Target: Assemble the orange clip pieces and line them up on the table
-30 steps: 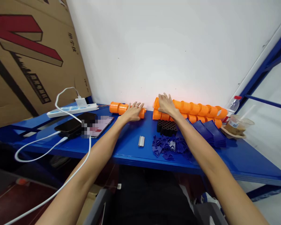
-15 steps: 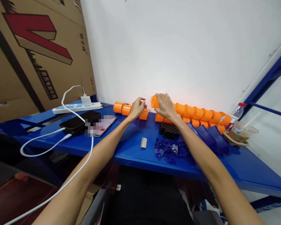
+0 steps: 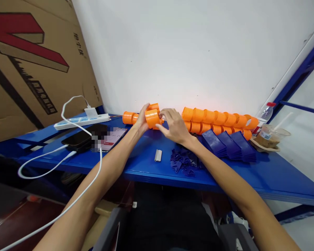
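My left hand (image 3: 142,119) is closed around an orange plastic cylinder (image 3: 152,119), held just above the table near the wall. Another orange cylinder shows behind it at the fingertips; whether the hand grips that one too I cannot tell. Close to the right end of the held piece is my right hand (image 3: 174,126), thumb and fingers apart; contact is unclear. Behind my left hand lie more orange cylinders (image 3: 127,118). To the right, two stacked rows of orange cylinders (image 3: 209,117) lie along the wall.
On the blue table (image 3: 141,167) lie a small grey piece (image 3: 158,155), blue plastic bits (image 3: 181,161) and fanned blue sheets (image 3: 229,144). A drink cup (image 3: 270,136) and bottle (image 3: 267,111) stand right. Phones (image 3: 86,135), a power strip (image 3: 82,121) and a cable occupy the left.
My right hand has moved left from the upper row, and an orange cylinder from that row's end is now in my left hand. The left hand has turned and closed. The view has shifted slightly.
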The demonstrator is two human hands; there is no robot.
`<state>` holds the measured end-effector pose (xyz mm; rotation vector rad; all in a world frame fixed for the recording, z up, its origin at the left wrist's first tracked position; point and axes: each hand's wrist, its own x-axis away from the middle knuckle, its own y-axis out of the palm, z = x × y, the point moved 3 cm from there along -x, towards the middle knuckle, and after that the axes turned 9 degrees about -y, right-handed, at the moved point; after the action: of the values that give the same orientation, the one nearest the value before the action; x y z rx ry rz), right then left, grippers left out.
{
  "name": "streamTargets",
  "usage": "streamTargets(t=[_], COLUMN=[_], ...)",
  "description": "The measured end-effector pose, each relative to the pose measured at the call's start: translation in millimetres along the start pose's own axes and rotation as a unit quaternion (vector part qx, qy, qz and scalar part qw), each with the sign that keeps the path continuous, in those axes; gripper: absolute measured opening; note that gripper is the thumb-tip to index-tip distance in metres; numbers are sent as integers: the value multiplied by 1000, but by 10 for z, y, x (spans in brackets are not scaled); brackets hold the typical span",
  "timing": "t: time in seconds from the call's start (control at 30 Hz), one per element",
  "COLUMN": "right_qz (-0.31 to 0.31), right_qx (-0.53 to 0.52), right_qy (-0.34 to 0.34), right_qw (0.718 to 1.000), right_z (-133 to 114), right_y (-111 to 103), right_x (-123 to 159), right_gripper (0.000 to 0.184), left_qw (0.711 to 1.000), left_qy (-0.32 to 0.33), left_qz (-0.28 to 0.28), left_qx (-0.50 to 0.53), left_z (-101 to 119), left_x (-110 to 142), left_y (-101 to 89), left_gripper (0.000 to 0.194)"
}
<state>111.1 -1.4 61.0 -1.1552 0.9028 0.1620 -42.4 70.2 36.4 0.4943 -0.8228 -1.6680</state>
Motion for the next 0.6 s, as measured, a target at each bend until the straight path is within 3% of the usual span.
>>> streamTargets(t=[0.03, 0.1, 0.17, 0.23, 0.37, 0.6], right_qz=[-21, -142, -274, -352, -404, -389], right_qx=[-6, -50, -94, -108, -92, -91], right_qy=[30, 50, 34, 18, 10, 32], right_qw=[999, 987, 957, 929, 910, 916], right_z=[-32, -131, -258, -374, -519, -493], right_y=[-71, -152, -174, -151, -3, 135], right_x=[-1, 17, 73, 145, 255, 288], right_gripper=[22, 9, 8, 15, 14, 10], left_qw=[1000, 997, 995, 995, 995, 994], left_qy=[14, 48, 63, 68, 74, 89], left_qz=[21, 55, 66, 62, 59, 61], left_qx=[10, 32, 38, 34, 21, 7], left_z=[31, 89, 122, 133, 129, 145], left_x=[-5, -26, -57, -81, -83, -58], left_y=[-24, -75, -110, -124, -115, -105], left_gripper=[45, 43, 43, 45, 47, 51])
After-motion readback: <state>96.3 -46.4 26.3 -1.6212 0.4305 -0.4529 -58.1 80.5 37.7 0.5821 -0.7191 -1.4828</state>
